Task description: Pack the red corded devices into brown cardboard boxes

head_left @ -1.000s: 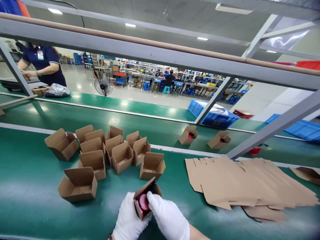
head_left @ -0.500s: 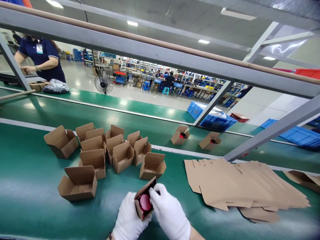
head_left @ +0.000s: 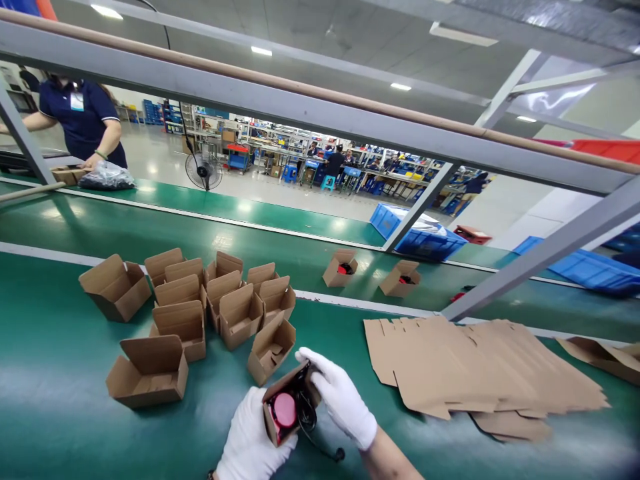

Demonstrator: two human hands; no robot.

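My left hand (head_left: 255,433), in a white glove, is wrapped around the left side and underside of a small open cardboard box (head_left: 271,421). Inside sits a device with a round pinkish-red face (head_left: 285,409). Beside it a black cable (head_left: 306,412) is bunched, and its plug end (head_left: 339,455) dangles out at the lower right. My right hand (head_left: 340,397), also gloved, grips the upper right edge of the box, thumb on the near side and fingers over the top. Just beyond it stands a tilted open box (head_left: 271,350).
Several open boxes (head_left: 147,373) cluster on the green surface at left. Flat cardboard sheets (head_left: 480,373) lie stacked at right. Two filled boxes (head_left: 341,270) stand on the far belt, near a blue crate (head_left: 430,245). A slanted metal post (head_left: 540,247) rises at right; a co-worker (head_left: 83,120) stands far left.
The held box now faces me more openly, with cable and plug hanging out. My right hand has moved to its upper edge. The nearest open box has turned and shifted left; far-belt boxes moved left.
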